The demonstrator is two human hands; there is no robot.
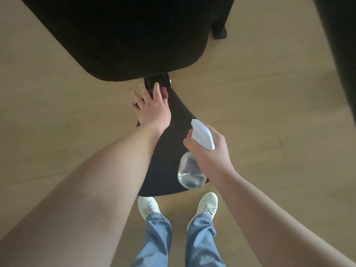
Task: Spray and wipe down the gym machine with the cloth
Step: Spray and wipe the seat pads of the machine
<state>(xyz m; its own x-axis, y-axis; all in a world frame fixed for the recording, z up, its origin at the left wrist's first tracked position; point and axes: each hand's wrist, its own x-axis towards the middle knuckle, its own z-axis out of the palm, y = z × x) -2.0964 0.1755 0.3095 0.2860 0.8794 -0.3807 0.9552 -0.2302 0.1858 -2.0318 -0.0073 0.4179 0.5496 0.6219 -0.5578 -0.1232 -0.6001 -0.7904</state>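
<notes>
The gym machine's black seat pad (173,116) lies below me, with a larger black back pad (123,35) beyond it. My left hand (152,106) lies flat with fingers spread on the seat's far left end, over a dark red cloth (165,92) of which only a small fold shows by the thumb. My right hand (210,149) grips a clear spray bottle (190,172) with a white trigger head (202,133), held above the seat's right edge, nozzle pointing toward the pad.
A black bracket (156,79) joins the two pads. Light wooden floor (57,122) surrounds the machine. A black frame leg (221,20) stands at the top right and a dark upright (339,54) runs along the right edge. My white shoes (208,205) stand at the seat's near end.
</notes>
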